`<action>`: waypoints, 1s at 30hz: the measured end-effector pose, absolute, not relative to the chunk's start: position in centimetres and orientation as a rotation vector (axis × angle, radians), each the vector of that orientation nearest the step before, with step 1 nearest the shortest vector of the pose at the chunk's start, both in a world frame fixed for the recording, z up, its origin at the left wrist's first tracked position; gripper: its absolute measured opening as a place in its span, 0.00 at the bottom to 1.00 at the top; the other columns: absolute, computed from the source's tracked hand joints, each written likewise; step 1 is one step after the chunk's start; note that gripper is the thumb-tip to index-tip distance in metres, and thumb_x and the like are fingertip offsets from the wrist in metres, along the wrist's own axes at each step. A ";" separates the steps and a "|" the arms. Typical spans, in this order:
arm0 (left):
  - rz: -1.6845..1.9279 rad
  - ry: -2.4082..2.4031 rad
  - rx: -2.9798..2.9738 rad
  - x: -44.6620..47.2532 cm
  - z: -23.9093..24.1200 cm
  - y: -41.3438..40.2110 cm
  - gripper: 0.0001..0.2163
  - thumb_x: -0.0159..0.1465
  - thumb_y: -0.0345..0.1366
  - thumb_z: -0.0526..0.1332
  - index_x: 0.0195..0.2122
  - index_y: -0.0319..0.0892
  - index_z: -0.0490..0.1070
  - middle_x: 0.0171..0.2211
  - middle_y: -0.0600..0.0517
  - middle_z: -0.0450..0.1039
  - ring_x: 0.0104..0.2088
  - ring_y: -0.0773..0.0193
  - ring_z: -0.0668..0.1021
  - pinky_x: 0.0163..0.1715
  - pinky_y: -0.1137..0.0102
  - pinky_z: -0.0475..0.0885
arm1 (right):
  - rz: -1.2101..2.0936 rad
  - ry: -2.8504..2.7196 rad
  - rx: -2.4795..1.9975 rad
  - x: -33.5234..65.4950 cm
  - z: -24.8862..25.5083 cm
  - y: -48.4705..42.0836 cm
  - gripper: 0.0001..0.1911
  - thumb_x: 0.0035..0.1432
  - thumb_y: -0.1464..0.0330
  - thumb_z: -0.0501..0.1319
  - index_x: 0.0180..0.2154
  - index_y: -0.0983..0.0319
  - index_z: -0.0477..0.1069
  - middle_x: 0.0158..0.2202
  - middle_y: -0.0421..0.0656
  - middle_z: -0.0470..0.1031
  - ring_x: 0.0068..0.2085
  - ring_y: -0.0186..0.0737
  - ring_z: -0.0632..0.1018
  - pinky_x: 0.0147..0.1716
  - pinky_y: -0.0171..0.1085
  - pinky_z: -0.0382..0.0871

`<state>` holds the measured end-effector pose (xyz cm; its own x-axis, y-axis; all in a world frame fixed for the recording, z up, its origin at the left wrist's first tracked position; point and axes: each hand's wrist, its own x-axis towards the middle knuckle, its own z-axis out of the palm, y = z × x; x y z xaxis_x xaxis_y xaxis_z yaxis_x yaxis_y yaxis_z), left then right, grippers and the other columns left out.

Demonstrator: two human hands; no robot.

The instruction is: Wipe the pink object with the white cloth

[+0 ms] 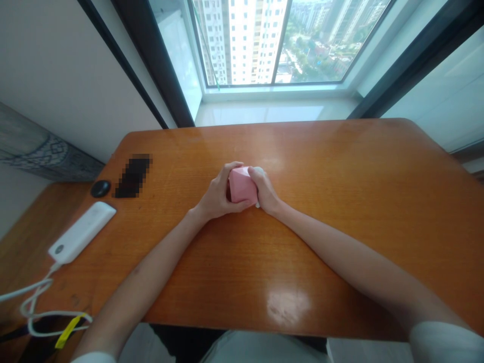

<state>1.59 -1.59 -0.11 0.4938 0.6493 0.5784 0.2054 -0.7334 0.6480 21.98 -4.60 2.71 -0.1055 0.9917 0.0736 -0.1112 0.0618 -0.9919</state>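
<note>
Hands meet at the centre of the frame in the head-camera view, both closed on a small pink block [241, 185] held low over an orange-brown wooden surface [340, 217]. The left hand [217, 195] wraps the pink block from the left, its fingers curled over the top edge. The right hand [265, 190] presses against the opposite face, fingers folded round the far side. The two hands are drawn together, with only the block between them. Whether the block rests on the surface or is lifted slightly clear of it cannot be told. A sliver of something white [258, 170] shows behind the block at the right hand's fingertips; what it is cannot be made out. Both bare forearms run back to the lower edge of the frame, the right one ending in a white sleeve [446, 343].

At the left of the frame, well apart from the hands, a white power bank [81, 232] lies at an angle on the surface. A white cable [36, 295] loops from its lower end toward the lower left corner, where a yellow tag [68, 330] hangs on it. Just beyond the power bank sit a small black round object [100, 188] and a dark rectangle [133, 176], which is blurred out. Across the top of the frame a window [280, 40] looks down on high-rise towers, with a pale sill [264, 112] between the glass and the surface.
</note>
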 end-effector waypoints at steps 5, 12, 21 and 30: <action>1.114 0.776 2.155 1.7 -0.4 -1.8 0.50 0.68 0.70 0.76 0.82 0.51 0.61 0.73 0.37 0.76 0.64 0.40 0.87 0.63 0.47 0.86 | 1.333 -1.237 -1.067 21.9 4.0 -5.2 0.43 0.63 0.21 0.64 0.28 0.54 0.67 0.20 0.36 0.63 0.21 0.35 0.65 0.17 0.37 0.53; 1.187 0.504 2.679 0.3 0.1 -0.5 0.63 0.58 0.73 0.84 0.87 0.60 0.57 0.83 0.33 0.64 0.82 0.29 0.72 0.79 0.32 0.75 | 1.300 -1.204 -1.048 21.9 3.3 -4.5 0.40 0.68 0.26 0.64 0.29 0.55 0.69 0.24 0.38 0.67 0.26 0.37 0.68 0.23 0.38 0.60; 1.261 0.679 2.400 1.7 0.7 -1.6 0.49 0.61 0.65 0.84 0.77 0.51 0.68 0.69 0.39 0.79 0.67 0.37 0.85 0.69 0.43 0.83 | 1.263 -1.237 -0.975 22.2 2.0 -4.3 0.38 0.70 0.28 0.64 0.31 0.56 0.70 0.28 0.39 0.67 0.30 0.38 0.68 0.28 0.39 0.63; 1.227 0.629 2.326 1.3 -0.6 -1.1 0.56 0.66 0.69 0.80 0.87 0.55 0.56 0.80 0.34 0.68 0.77 0.33 0.77 0.75 0.39 0.78 | 1.319 -1.198 -1.076 21.9 3.3 -4.9 0.42 0.64 0.22 0.64 0.29 0.53 0.65 0.21 0.36 0.63 0.22 0.36 0.65 0.19 0.38 0.55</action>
